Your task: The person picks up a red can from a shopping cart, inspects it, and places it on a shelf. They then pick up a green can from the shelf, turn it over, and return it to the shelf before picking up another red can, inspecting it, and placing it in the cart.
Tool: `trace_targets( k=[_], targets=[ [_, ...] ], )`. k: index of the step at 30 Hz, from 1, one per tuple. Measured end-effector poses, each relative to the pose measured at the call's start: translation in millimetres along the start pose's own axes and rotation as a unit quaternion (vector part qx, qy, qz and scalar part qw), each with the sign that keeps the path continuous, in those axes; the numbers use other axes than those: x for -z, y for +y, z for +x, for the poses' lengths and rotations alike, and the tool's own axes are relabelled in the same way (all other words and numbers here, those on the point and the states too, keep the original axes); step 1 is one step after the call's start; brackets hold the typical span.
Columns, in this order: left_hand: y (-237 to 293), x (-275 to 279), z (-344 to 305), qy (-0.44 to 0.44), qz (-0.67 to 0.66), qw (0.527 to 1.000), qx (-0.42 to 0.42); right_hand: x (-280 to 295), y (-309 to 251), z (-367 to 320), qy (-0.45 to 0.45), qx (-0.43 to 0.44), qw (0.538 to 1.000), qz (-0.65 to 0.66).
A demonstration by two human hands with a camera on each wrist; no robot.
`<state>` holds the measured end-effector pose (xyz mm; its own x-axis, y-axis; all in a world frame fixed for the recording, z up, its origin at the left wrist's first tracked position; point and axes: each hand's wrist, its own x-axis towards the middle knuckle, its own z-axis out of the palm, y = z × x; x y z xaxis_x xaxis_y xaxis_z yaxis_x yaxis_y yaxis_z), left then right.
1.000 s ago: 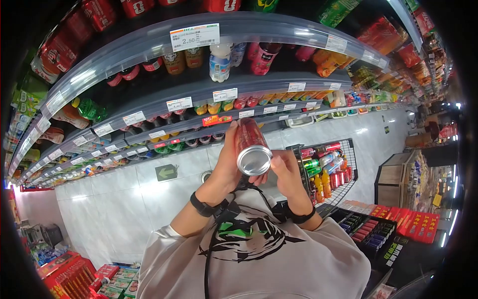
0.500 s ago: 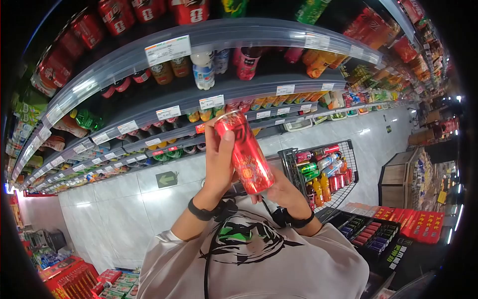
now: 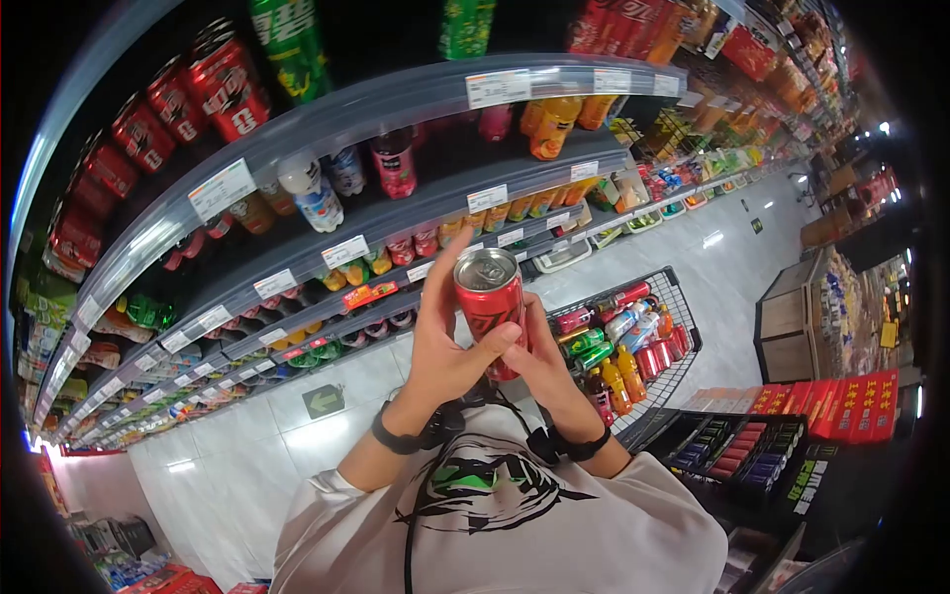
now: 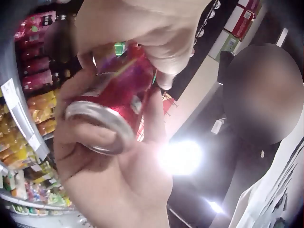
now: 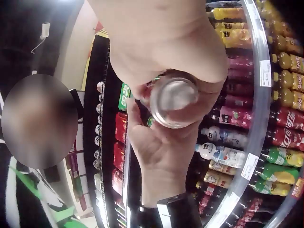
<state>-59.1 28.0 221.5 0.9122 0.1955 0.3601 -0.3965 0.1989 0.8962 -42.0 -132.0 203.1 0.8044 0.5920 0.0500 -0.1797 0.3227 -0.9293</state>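
A red soda can (image 3: 487, 297) is held in front of the chest, its silver lid tilted up toward the head camera. My left hand (image 3: 443, 342) grips it from the left, thumb across the front and fingers along the far left side. From the right, my right hand (image 3: 544, 361) holds the lower part, its thumb near the left one. In the left wrist view the can's base (image 4: 102, 124) shows, with a finger across it. The right wrist view also shows the silver end of the can (image 5: 175, 99) between both hands.
A wire cart (image 3: 683, 342) with bottles and cans stands at right on the tiled floor (image 3: 242, 450). Curved shelves (image 3: 435, 218) of drinks run across the front. A black rack of cans (image 3: 737, 445) and red boxes (image 3: 856, 406) stand at lower right.
The can has turned over in the hands: its base faced the camera, then its printed side, and now its lid. The head view has swung, shifting the shelves.
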Motion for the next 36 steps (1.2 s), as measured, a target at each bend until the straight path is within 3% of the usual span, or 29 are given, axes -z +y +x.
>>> trace_targets(
  k=[2,3,6,8,10,11,12,14,15,16,18,19,20,21,23,26,32,34,36],
  targets=[
    [-4.4,-6.1,5.6,-0.038,0.034,0.998,-0.042,7.6,-2.0,-0.1,0.032,0.012,0.999,0.023],
    [17.4,-12.1,9.4,-0.053,-0.096,0.991,0.078,22.7,-12.5,-3.1,-0.058,-0.078,0.989,0.111],
    [10.0,-20.3,12.9,-0.1,-0.066,0.991,0.057,22.4,-16.0,-7.5,-0.004,-0.097,0.981,0.168],
    [6.7,-23.5,15.2,-0.09,-0.042,0.994,0.037,27.0,-14.0,-2.8,-0.023,-0.114,0.971,0.21],
    [4.6,-24.1,16.2,-0.059,0.007,0.998,0.0,22.2,-1.8,8.9,0.071,0.046,0.996,0.031],
    [3.8,-22.8,17.0,-0.046,0.106,0.992,-0.045,29.4,6.5,10.3,0.052,0.079,0.995,-0.023],
    [4.2,-21.6,18.2,-0.046,0.107,0.992,-0.049,28.4,1.5,10.0,0.049,0.083,0.995,-0.024],
    [5.9,-17.9,19.6,-0.047,0.141,0.988,-0.038,23.2,-10.5,7.8,0.0,0.01,0.997,0.071],
    [5.5,-16.7,19.7,-0.051,0.056,0.997,-0.014,24.9,-7.7,8.4,-0.01,-0.018,0.991,0.13],
    [7.3,-16.3,18.2,-0.05,0.057,0.997,-0.019,26.0,-7.7,8.0,-0.013,-0.016,0.992,0.128],
    [14.3,-15.5,13.6,-0.098,-0.115,0.986,0.073,22.7,-9.0,6.9,-0.078,-0.113,0.956,0.259],
    [14.8,-13.1,13.0,-0.082,-0.101,0.99,0.061,17.8,-6.4,10.7,0.01,-0.105,0.977,0.186],
    [16.6,-11.2,13.7,-0.082,-0.102,0.99,0.056,13.6,-5.0,14.7,0.008,-0.103,0.978,0.183],
    [18.8,-9.2,14.5,-0.051,-0.044,0.997,0.028,8.9,-4.8,18.7,0.015,-0.024,0.998,0.064],
    [16.7,-2.4,17.2,0.003,0.091,0.995,-0.038,-3.5,-12.8,22.8,0.019,0.105,0.988,-0.108],
    [22.8,2.8,17.8,0.013,0.061,0.998,0.001,-15.9,-14.1,26.1,0.004,0.132,0.982,-0.135],
    [31.4,21.6,9.0,-0.065,0.099,0.992,-0.044,-13.4,-11.7,44.6,0.026,0.147,0.983,-0.11],
    [34.1,27.9,4.3,-0.057,0.059,0.996,0.033,-7.1,-25.4,55.2,0.025,0.129,0.988,0.085],
    [34.6,38.6,-4.9,-0.044,0.072,0.996,0.042,1.3,-56.6,75.1,-0.005,0.13,0.984,0.119]
  ],
)
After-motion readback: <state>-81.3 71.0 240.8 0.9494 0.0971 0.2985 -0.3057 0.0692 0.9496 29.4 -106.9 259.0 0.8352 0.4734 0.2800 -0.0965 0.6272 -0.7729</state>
